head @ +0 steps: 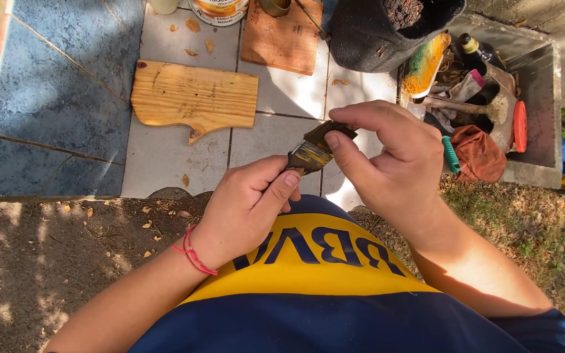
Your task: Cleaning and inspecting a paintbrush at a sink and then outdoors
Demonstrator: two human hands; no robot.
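A paintbrush (pixel 313 151) is held in front of the chest, above the edge of the tiled floor (pixel 276 98), between both hands. Its handle is enclosed by the left hand (pixel 246 206), whose fingers are closed around it and whose thumb is laid along the metal band. The bristles are pinched by the right hand (pixel 387 157), thumb pressed against the dark tip from below and forefinger curled over it from above, so both hands are clamped on the brush. A red string (pixel 191 255) is worn on the left wrist. On the tiles beyond the hands, a pale wooden board (pixel 194 97) with a short handle-like stub is laid flat, and a smaller reddish board (pixel 281 39) is seen further up, with a small tin (pixel 274 6) set on its far corner. A larger can (pixel 219 10) is cut off by the top edge beside it. To the right, a black grow bag (pixel 374 39) of soil is stood near a concrete trough (pixel 537 98), in which a yellow-green brush (pixel 424 64), an orange cloth (pixel 479 153), a bottle (pixel 472 51) and other clutter are piled. Bare earth with dry leaves is seen at the lower left, sparse grass at the right.
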